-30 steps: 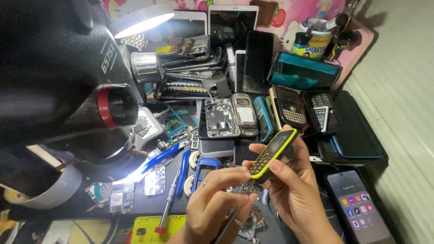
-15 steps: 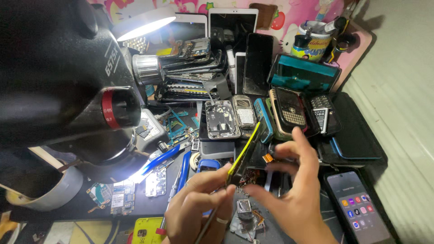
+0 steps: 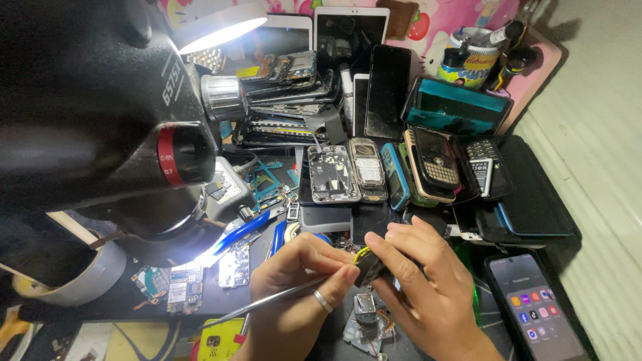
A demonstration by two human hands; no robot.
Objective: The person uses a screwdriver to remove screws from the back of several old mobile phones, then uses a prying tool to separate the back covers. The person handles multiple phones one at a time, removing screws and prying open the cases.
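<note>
While the big black microscope (image 3: 100, 120) fills the upper left of the view with its lamp lit, a heap of old phones (image 3: 374, 167) and bare screens lies to the right of it, and a smartphone (image 3: 535, 307) with a glowing screen lies far off to its lower right. Below and to the right of the microscope, the person's two hands meet over the dark mat. The right hand (image 3: 428, 287) is closed around a small dark phone with a yellow edge (image 3: 368, 264), fingers wrapped over its top so most of it is hidden. The left hand (image 3: 294, 294), a ring (image 3: 323, 301) on one finger, pinches a thin metal tool (image 3: 267, 304) like a pen, its tip set at the phone's near end. The work in hand looks like prying or probing at the casing. Going further would seem to call for a steady hold and light pressure at the seam, since a loose metal part (image 3: 364, 307) lies just beneath.
</note>
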